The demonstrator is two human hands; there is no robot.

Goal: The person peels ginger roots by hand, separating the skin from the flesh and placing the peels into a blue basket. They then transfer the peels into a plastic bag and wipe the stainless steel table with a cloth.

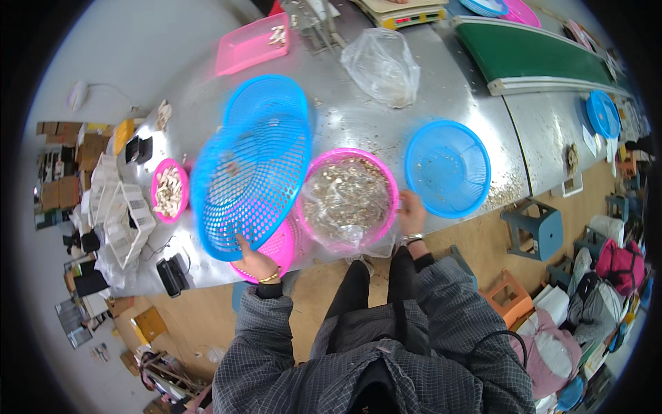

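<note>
My left hand (257,264) grips the near rim of a blue perforated plastic basket (253,181), which is tilted and blurred. Behind it is another blue basket (266,95), and a pink basket (282,248) shows partly below it. In front of me a round pink basket (395,199), lined with a clear plastic bag (331,199), holds small brownish-white fragments. My right hand (412,213) is at this basket's right rim with its fingers curled; whether it grips the rim is unclear. To its right sits a blue basket (447,168) with a few crumbs inside.
Crumbs lie scattered on the metal table (357,124). A small pink basket (170,191) of pale pieces stands left, a pink tray (253,44) and clear bag (382,67) farther back. A green conveyor belt (532,57) is at back right. Stools (535,227) stand on the floor.
</note>
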